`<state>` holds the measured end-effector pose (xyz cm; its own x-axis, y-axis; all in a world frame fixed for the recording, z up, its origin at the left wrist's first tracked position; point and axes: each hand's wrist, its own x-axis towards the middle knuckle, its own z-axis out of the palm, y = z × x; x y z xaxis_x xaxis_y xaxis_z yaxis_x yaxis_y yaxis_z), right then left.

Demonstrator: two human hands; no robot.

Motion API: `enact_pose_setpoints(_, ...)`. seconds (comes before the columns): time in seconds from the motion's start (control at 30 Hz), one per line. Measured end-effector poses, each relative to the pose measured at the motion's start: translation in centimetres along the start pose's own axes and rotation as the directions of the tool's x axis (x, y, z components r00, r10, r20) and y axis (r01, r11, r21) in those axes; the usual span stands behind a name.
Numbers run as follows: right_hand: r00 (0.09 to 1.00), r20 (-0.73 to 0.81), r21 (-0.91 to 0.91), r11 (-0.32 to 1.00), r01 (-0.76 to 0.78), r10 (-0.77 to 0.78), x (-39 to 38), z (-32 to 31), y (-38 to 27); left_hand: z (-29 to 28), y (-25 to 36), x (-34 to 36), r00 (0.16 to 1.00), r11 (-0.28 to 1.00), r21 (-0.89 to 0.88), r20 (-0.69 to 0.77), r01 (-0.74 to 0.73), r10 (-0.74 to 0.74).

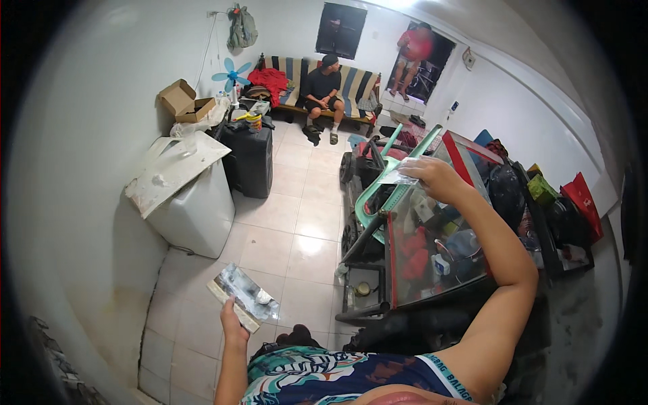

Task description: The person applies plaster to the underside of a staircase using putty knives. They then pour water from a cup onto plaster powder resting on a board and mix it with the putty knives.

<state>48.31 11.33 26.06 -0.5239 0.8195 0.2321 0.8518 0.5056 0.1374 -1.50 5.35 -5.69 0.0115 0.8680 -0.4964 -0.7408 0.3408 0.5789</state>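
My left hand [233,324] is closed around the pale backing strip of a wide-bladed putty knife [253,290]. Its shiny metal blade carries smears and a small lump of white paste, and it hangs low over the tiled floor. Raised out to the right, my right hand [435,178] has its fingers closed on a smaller flat scraper [398,177] with a whitish blade. Behind that blade, in line with it, is a light green plastic chair [370,197]. From this view I cannot tell whether the scraper touches it.
A paste-smeared board [177,169] rests on a white bin [196,214] at left, beside a black case [250,162]. At right stands a red-edged glass case [442,250] full of items. One person [322,88] sits on a striped sofa; another [413,50] is at the doorway.
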Motion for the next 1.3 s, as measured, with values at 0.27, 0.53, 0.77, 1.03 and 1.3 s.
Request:
enact_pose_setpoints(0.27,0.996,0.027,0.129,0.988,-0.088,0.085,-0.2,-1.1,-1.1,-1.6,0.0,0.0,1.000,1.000,0.016,-0.019,-0.022,0.022)
enact_pose_setpoints(0.53,0.996,0.022,0.065,0.994,-0.089,0.087,-0.3,-0.9,-0.1,-0.8,-0.7,0.6,0.999,0.999,0.034,0.016,0.040,-0.041)
enact_pose_setpoints(0.77,0.997,0.003,0.063,0.995,-0.077,0.077,-0.3,-0.9,-0.4,-0.6,-0.8,0.3,0.997,0.996,0.043,0.018,0.073,-0.074)
enact_pose_setpoints(1.03,0.991,0.031,0.063,0.990,-0.130,0.128,0.2,-1.3,-1.1,-2.2,-0.9,1.1,0.997,0.998,0.047,0.058,0.049,-0.052)
enact_pose_setpoints(1.3,0.980,0.083,0.075,0.980,-0.186,0.180,-0.2,-0.7,-0.3,-1.6,-1.0,0.6,0.997,0.998,0.002,0.030,0.068,-0.068)
